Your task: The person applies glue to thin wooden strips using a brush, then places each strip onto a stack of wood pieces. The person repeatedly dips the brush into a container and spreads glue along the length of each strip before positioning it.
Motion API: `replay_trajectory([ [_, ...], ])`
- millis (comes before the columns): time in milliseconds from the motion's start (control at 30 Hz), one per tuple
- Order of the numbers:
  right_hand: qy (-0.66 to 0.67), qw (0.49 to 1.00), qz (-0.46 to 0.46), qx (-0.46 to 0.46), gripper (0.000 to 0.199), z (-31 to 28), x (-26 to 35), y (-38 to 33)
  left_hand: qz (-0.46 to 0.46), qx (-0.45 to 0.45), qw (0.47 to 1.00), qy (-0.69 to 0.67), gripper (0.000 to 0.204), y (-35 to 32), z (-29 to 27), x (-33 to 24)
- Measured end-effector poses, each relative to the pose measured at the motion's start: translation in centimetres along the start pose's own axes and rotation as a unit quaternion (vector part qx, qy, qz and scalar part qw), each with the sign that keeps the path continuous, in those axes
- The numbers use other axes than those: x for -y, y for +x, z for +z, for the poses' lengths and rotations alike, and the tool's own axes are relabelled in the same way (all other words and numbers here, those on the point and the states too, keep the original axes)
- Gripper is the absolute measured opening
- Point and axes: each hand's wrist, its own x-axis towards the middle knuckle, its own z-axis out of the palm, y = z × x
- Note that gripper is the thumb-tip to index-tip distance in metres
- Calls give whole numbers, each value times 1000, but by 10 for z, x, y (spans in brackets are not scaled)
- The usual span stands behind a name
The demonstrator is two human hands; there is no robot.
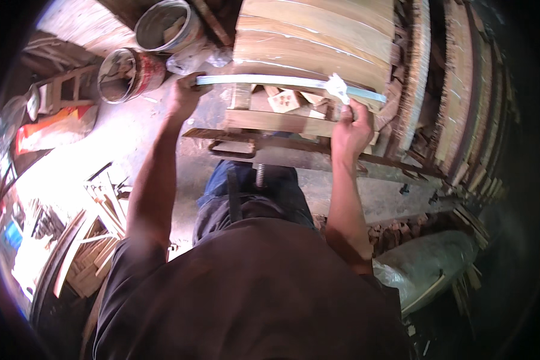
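Observation:
My left hand (186,95) is closed around the left end of a long, narrow wooden strip (258,79), whose facing edge is coated white. In my right hand (353,131) is a brush (337,88), its head thick with white glue and resting on the strip toward its right end. Beyond the strip lie several light wooden boards (312,37) set edge to edge, with white glue lines along their joints. Under the strip, wood offcuts (284,102) sit behind a wooden bar (276,121). Most of the brush handle is hidden by my fingers.
A metal clamp screw (260,175) points toward me below the bench edge. Stacked long boards (415,78) stand at the right. Two buckets (126,77) are at the far left, near an orange and white sack (57,129). Scrap wood (96,252) and a plastic-wrapped bundle (432,264) flank me.

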Motion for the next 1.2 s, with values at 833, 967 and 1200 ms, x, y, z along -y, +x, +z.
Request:
replay_trajectory([
  [833, 177, 942, 245, -147, 8, -24, -163, 38, -1, 2, 997, -73, 37, -15, 2, -2],
  [967, 328, 792, 500, -120, 24, -35, -208, 68, -21, 13, 998, -52, 40, -13, 2, 4],
  [1200, 527, 715, 449, -101, 50, 15, -156, 98, -36, 9, 999, -32, 43, -11, 2, 16],
])
